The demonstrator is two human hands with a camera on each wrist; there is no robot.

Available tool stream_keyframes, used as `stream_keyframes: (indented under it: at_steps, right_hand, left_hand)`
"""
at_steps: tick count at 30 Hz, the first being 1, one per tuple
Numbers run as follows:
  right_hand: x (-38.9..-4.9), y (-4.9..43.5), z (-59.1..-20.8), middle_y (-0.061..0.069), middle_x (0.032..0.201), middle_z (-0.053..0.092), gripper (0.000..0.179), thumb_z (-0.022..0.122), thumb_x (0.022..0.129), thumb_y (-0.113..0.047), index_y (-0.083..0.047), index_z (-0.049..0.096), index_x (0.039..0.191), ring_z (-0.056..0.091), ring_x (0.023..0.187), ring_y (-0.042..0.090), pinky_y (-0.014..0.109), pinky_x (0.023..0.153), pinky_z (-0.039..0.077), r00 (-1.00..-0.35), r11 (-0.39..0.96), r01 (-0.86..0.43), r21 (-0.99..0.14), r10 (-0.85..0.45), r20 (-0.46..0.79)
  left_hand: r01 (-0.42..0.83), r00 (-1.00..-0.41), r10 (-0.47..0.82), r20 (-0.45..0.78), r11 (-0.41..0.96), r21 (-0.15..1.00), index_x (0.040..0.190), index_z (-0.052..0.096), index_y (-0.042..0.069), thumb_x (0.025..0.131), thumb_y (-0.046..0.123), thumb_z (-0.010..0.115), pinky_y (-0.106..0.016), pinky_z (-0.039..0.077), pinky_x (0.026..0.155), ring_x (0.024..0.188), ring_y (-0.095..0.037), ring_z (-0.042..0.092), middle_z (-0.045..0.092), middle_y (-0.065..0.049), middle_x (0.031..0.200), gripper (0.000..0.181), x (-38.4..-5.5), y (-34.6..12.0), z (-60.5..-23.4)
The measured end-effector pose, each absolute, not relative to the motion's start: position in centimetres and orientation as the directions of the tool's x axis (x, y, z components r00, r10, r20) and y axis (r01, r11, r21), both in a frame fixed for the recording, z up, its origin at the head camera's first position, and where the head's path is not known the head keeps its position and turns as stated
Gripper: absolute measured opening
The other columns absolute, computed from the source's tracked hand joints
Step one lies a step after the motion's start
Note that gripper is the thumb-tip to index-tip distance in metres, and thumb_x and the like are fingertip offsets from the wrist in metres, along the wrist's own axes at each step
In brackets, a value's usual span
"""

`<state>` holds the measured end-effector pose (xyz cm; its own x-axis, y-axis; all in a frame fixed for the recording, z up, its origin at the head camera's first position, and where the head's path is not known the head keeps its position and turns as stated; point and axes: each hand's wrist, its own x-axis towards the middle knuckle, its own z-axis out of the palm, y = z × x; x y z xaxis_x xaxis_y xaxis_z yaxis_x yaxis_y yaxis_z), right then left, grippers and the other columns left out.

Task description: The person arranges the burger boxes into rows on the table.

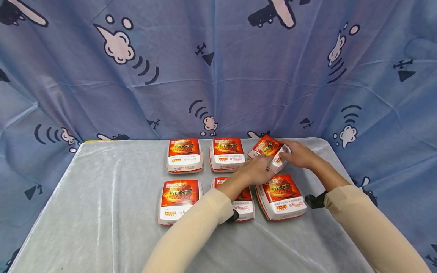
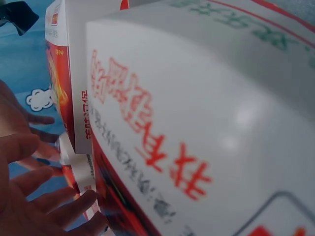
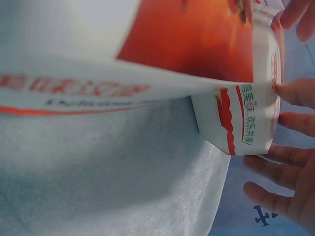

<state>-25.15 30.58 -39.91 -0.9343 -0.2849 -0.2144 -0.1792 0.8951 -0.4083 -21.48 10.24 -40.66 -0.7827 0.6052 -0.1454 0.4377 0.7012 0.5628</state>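
Note:
A red-and-white burger box point(image 1: 267, 146) with a burger picture sits tilted at the back right of the table, between both hands. My left hand point(image 1: 257, 170) grips its near left corner, a digit over the top and fingers lower down. On its right end my right hand point(image 1: 298, 153) holds it, fingertips along the side. In the right wrist view, the fingers point(image 3: 273, 169) lie against that box's printed side point(image 3: 246, 118). Another burger box point(image 2: 197, 98) fills most of the left wrist view, close to the left hand point(image 2: 39, 196).
Two more burger boxes, one at back left point(image 1: 184, 153) and one at back middle point(image 1: 227, 153), stand beside the held one. The front row has a left box point(image 1: 179, 195), a middle box point(image 1: 244, 206) partly under my left forearm, and a right box point(image 1: 281, 195). Grey cloth point(image 1: 85, 212) covers the table; a blue curtain point(image 1: 170, 68) hangs behind.

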Motion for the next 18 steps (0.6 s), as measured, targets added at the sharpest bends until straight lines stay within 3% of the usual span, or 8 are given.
stream_keyframes:
  at_steps: [14, 18]
  right_hand:
    - [-24.63, 30.65, -39.71, 0.033, 0.12, 0.057, 0.059, 0.053, 0.1, -0.024, 0.011, 0.035, 0.143, 0.059, 0.097, 0.04, 0.056, 0.084, 0.052, -0.949, 0.919, -0.096, -0.382, -0.2, -0.243]
    - [-24.67, 30.74, -39.75, 0.037, 0.129, 0.051, 0.059, 0.052, 0.101, -0.024, 0.012, 0.034, 0.145, 0.056, 0.11, 0.048, 0.06, 0.09, 0.049, -0.95, 0.921, -0.085, -0.381, -0.19, -0.247]
  left_hand:
    - [0.376, -0.795, 0.572, -0.202, 0.726, 0.576, 0.153, 0.042, 0.017, 0.101, 0.031, 0.052, -0.04, 0.035, 0.113, 0.144, -0.023, 0.035, 0.032, -0.009, 0.16, 0.055, -21.56, 9.97, -40.75]
    - [0.381, -0.796, 0.569, -0.208, 0.737, 0.558, 0.151, 0.045, 0.016, 0.101, 0.032, 0.051, -0.041, 0.035, 0.113, 0.144, -0.024, 0.034, 0.032, -0.009, 0.16, 0.053, -21.55, 10.05, -40.77]
